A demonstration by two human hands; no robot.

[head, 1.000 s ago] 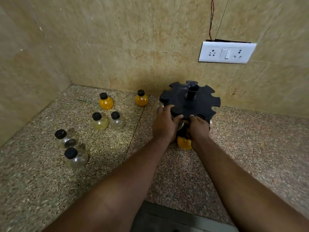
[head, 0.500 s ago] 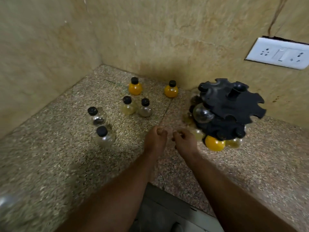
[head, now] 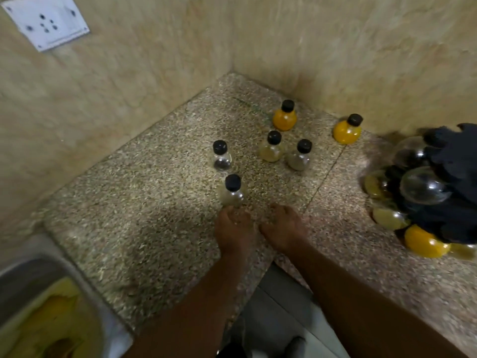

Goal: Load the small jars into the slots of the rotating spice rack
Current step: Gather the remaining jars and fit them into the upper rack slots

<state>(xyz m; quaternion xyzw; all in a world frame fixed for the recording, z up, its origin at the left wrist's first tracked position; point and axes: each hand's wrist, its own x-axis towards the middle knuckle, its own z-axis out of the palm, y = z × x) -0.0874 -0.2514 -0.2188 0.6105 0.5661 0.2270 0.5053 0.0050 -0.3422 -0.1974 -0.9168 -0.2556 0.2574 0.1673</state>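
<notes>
The black rotating spice rack stands at the right edge, cut off by the frame, with several round jars hanging in its slots, one orange. Several loose black-capped jars stand on the granite counter: two orange ones near the corner, a yellowish one, a greyish one and two clear ones. My left hand hovers just below the nearest clear jar, fingertips almost at it, holding nothing. My right hand is beside it, empty, fingers loosely curled.
Beige tiled walls meet in a corner behind the jars. A white wall socket is at the top left. A steel sink with yellowish contents lies at the lower left. The counter's front edge runs under my forearms.
Both hands left the rack and moved left toward the loose jars. The view swung left, pushing the rack to the right edge and bringing the sink into view.
</notes>
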